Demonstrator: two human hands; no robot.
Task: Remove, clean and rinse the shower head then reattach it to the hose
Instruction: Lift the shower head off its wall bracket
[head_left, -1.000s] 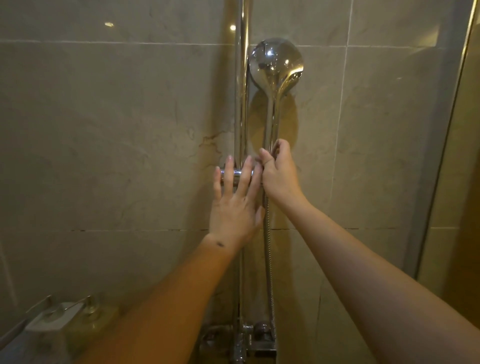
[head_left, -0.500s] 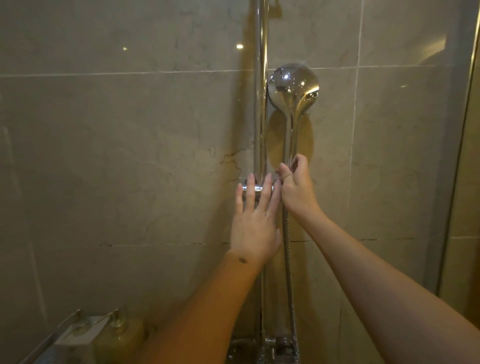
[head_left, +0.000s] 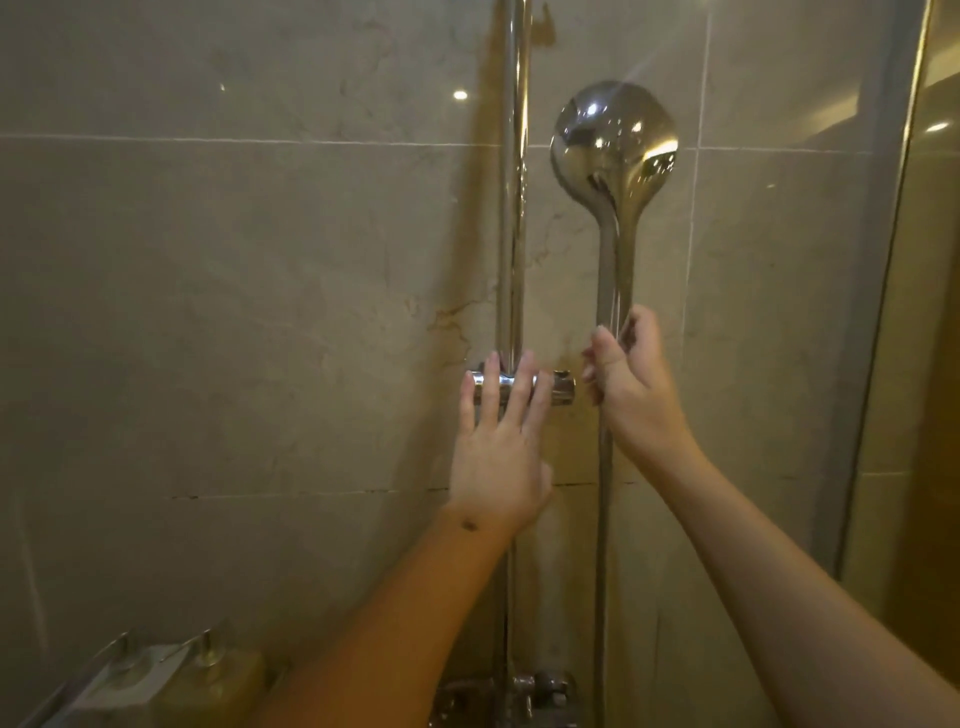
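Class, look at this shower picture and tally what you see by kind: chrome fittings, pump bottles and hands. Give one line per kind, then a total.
Chrome fittings: 5 (shower head, hose, slide rail, rail bracket, mixer valve)
Pump bottles: 2 (left bottle, right bottle)
Hands: 2 (left hand, right hand)
Total: 9

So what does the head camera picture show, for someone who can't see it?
A right hand grips the shiny shower head by its handle, beside its holder. The left hand rests straight fingers on that holder, on a rail.
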